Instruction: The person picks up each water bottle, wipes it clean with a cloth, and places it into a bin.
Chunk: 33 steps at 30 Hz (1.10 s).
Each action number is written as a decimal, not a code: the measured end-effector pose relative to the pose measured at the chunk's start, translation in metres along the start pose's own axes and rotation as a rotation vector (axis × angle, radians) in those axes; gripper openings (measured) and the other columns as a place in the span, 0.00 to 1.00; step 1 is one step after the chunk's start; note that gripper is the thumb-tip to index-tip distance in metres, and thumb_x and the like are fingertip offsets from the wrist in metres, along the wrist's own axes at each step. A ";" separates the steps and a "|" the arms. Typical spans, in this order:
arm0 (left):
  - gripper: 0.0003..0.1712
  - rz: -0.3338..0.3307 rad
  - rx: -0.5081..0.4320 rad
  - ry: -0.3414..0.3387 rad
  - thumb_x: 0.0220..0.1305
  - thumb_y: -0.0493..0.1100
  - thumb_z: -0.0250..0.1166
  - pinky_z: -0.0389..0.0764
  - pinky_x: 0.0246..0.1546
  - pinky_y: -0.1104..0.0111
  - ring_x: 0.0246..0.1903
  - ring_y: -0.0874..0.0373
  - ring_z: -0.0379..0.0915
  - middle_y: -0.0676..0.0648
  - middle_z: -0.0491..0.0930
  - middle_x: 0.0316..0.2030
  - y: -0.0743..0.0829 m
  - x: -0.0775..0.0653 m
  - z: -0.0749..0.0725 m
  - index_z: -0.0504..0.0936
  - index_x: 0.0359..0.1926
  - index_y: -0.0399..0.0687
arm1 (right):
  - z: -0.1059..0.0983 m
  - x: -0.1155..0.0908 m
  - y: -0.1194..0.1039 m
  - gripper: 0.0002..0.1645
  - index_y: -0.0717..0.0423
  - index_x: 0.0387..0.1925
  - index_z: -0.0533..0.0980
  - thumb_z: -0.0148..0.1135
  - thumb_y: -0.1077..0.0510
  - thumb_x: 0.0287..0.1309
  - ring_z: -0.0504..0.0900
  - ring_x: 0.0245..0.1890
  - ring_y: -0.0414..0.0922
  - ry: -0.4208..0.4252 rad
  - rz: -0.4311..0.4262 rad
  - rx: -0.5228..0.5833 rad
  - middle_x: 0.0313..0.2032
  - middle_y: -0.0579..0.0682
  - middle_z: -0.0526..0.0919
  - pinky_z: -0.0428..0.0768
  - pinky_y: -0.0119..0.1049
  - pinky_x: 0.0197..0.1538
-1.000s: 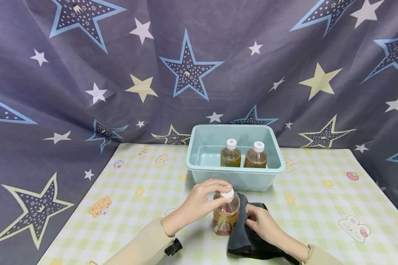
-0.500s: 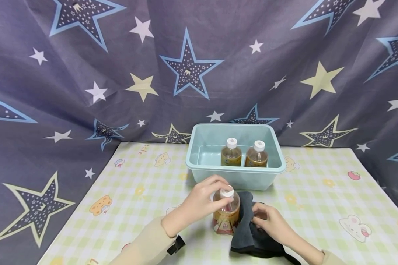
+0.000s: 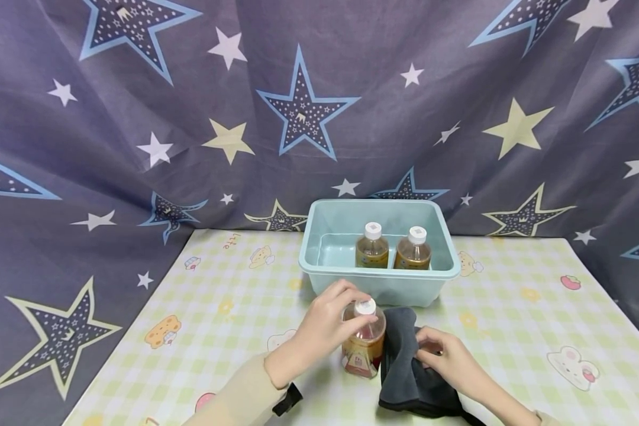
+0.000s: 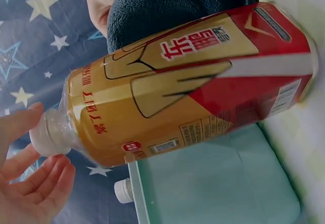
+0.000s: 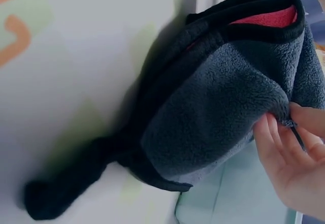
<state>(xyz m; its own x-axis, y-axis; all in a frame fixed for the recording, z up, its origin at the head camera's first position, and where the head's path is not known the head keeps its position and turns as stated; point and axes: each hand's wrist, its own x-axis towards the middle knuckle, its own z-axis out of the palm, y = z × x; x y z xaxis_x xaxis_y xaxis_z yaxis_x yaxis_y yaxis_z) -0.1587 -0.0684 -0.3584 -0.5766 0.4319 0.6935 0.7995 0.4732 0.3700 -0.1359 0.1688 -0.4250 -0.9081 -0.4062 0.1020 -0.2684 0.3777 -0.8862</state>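
Note:
My left hand (image 3: 322, 325) pinches the white cap (image 4: 51, 132) of a clear plastic drink bottle (image 3: 363, 349), fingertips on one side and thumb on the other. Its label (image 4: 177, 87) is gold and red, and the base is on the table in the left wrist view. To the bottle's right, my right hand (image 3: 447, 361) pinches a bunched dark grey cloth (image 3: 402, 378) between thumb and fingers. Black edging, a red inner side and a black tail (image 5: 66, 178) show in the right wrist view. The cloth stands folded close against the bottle's right side; whether they touch, I cannot tell.
Behind the hands stands a light blue plastic bin (image 3: 330, 272). Two white-capped bottles, a left one (image 3: 371, 254) and a right one (image 3: 412, 255), stand in it. A checked tablecloth (image 3: 234, 331) covers the table, and a star-patterned curtain (image 3: 191, 106) hangs behind.
My right hand has moved right, drawing the cloth a little that way. The bottle has tilted slightly, while my left hand stays at its cap.

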 end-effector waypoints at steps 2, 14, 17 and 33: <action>0.14 -0.016 -0.027 -0.018 0.45 0.43 0.69 0.73 0.35 0.80 0.35 0.63 0.69 0.51 0.75 0.32 -0.001 0.000 -0.001 0.80 0.34 0.42 | -0.001 0.000 0.000 0.06 0.60 0.30 0.72 0.54 0.71 0.51 0.76 0.23 0.35 0.005 -0.012 -0.004 0.25 0.49 0.78 0.77 0.32 0.23; 0.13 -0.026 -0.141 -0.137 0.53 0.42 0.64 0.72 0.45 0.73 0.43 0.61 0.69 0.51 0.77 0.40 -0.008 -0.001 -0.006 0.80 0.40 0.42 | -0.004 -0.001 -0.001 0.04 0.61 0.30 0.73 0.55 0.71 0.52 0.75 0.23 0.34 0.005 -0.032 -0.006 0.24 0.48 0.76 0.77 0.32 0.23; 0.13 -0.021 -0.158 -0.171 0.55 0.42 0.62 0.72 0.47 0.72 0.45 0.61 0.68 0.50 0.77 0.42 -0.009 -0.001 -0.008 0.80 0.41 0.42 | -0.004 -0.001 -0.001 0.05 0.61 0.29 0.73 0.55 0.71 0.52 0.75 0.23 0.34 0.008 -0.050 -0.007 0.24 0.48 0.76 0.77 0.32 0.23; 0.14 0.053 -0.221 -0.269 0.59 0.36 0.57 0.68 0.53 0.71 0.51 0.61 0.66 0.48 0.75 0.48 -0.010 -0.002 -0.010 0.77 0.47 0.41 | -0.003 -0.001 -0.002 0.06 0.60 0.28 0.72 0.55 0.72 0.50 0.75 0.22 0.35 0.018 -0.062 -0.017 0.22 0.47 0.76 0.77 0.32 0.23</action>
<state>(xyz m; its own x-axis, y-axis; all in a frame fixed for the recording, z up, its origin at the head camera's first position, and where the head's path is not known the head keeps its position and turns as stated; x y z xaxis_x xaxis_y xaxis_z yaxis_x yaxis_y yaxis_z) -0.1642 -0.0818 -0.3574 -0.5336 0.6519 0.5387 0.8297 0.2801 0.4829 -0.1353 0.1709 -0.4217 -0.8951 -0.4143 0.1645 -0.3296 0.3666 -0.8700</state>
